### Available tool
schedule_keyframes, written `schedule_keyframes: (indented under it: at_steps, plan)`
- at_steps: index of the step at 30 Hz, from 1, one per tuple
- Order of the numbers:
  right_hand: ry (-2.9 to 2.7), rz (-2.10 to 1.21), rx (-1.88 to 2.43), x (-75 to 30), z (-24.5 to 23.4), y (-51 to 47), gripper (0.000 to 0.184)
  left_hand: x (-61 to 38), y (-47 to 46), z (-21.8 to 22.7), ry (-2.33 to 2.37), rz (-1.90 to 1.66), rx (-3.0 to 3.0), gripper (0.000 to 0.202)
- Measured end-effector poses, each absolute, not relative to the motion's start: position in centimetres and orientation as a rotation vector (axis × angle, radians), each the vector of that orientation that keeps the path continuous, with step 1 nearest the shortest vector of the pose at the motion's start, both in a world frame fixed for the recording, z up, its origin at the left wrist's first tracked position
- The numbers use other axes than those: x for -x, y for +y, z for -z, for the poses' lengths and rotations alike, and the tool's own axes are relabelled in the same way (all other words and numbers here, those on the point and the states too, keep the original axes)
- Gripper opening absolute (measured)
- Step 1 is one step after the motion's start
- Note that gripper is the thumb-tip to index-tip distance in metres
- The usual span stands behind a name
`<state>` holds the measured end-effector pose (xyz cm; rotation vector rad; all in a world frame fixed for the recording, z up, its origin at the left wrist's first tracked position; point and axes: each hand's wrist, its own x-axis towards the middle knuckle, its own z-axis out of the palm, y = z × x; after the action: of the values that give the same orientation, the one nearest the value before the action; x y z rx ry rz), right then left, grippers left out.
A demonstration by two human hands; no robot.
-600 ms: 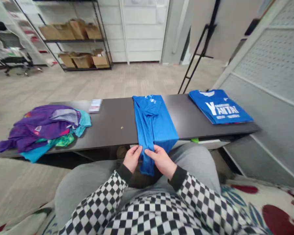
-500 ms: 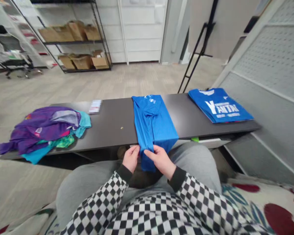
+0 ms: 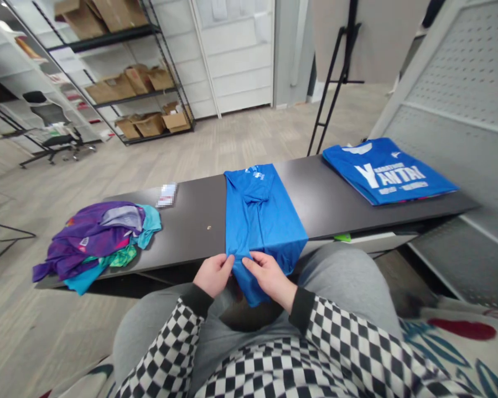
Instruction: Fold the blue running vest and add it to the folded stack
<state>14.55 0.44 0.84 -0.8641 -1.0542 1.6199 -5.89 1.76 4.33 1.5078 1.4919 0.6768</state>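
Blue shirt [image 3: 259,221] lies flat on a dark table [image 3: 315,188], its collar on the far side and a sleeve folded inward over the front. Its near end hangs past the table's edge and droops toward the person's lap. Both hands are at that near end, just off the table edge and close together. The left hand [image 3: 214,275] is curled at the shirt's left edge, its fingers [image 3: 229,262] apparently pinching the fabric, though the thumb is hidden, so the grip is hard to confirm. The right hand [image 3: 269,278] grasps a fold of the shirt between thumb and fingers. Checked sleeves [image 3: 161,342] with dark cuffs run up to both wrists, and grey trousers [image 3: 344,282] cover the knees beneath the table edge.

To the right on the table sits a folded shirt [image 3: 388,171], also blue, with white lettering. To the left lies a heap of purple and teal clothes [image 3: 95,249], with a small blurred card [image 3: 166,195] just beyond it. Past the table, a metal shelf [image 3: 120,94] holds cardboard boxes [image 3: 149,124].
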Motion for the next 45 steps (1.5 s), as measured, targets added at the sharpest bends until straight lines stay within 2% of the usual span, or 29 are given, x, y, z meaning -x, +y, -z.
schedule_keyframes:
  at_steps: [3, 6, 8, 12, 14, 17, 20, 23, 26, 35, 39, 42, 45]
  plan:
    - [-1.029, -1.635, 0.868, -14.2, -0.2, 0.4, 0.054, 7.9, 2.2, -6.7, 1.563, -0.391, -1.572, 0.060]
    - [-0.970, -1.694, 0.853, -13.7, 0.6, 0.1, 0.058, 8.8, 2.8, -9.6, 1.614, -0.277, -1.624, 0.059]
    - [-0.923, -1.741, 0.801, -13.5, 0.9, 0.0, 0.061, 8.7, 4.2, -11.7, 1.675, -0.371, -1.705, 0.057]
    - [-0.943, -1.809, 0.769, -13.4, 1.0, 0.1, 0.062, 6.8, 11.4, -14.3, 1.613, -0.888, -2.072, 0.040]
    - [-0.997, -1.788, 0.814, -13.6, 0.8, 0.2, 0.061, 5.3, 16.6, -14.0, 1.401, -0.934, -2.291, 0.039]
    - [-1.069, -1.712, 0.869, -14.2, 0.4, 0.4, 0.064, 3.3, 23.7, -11.9, 1.227, -0.670, -2.495, 0.047]
    - [-1.130, -1.631, 0.903, -14.8, 0.2, 0.5, 0.064, 2.1, 28.5, -9.6, 1.330, -0.471, -2.550, 0.052]
    - [-1.149, -1.625, 0.934, -15.0, 0.5, 0.4, 0.062, 2.2, 31.6, -8.1, 1.547, -0.598, -2.529, 0.053]
    - [-1.139, -1.672, 0.984, -14.7, 1.0, 0.0, 0.060, 3.3, 34.0, -7.8, 1.755, -0.729, -2.463, 0.052]
    - [-1.323, -1.810, 1.040, -15.2, 1.8, 0.5, 0.063, 5.2, 37.8, -7.6, 1.827, -0.651, -2.322, 0.027]
    - [-1.351, -1.822, 1.143, -15.5, 2.8, 0.8, 0.066, 5.4, 38.6, -7.7, 1.908, -0.665, -2.280, 0.029]
    - [-1.333, -1.855, 1.202, -15.5, 3.4, 0.7, 0.068, 5.5, 39.6, -7.9, 1.956, -0.612, -2.260, 0.040]
    - [-1.338, -1.905, 1.184, -15.6, 3.4, 0.7, 0.069, 5.7, 40.6, -8.0, 1.951, -0.607, -2.221, 0.034]
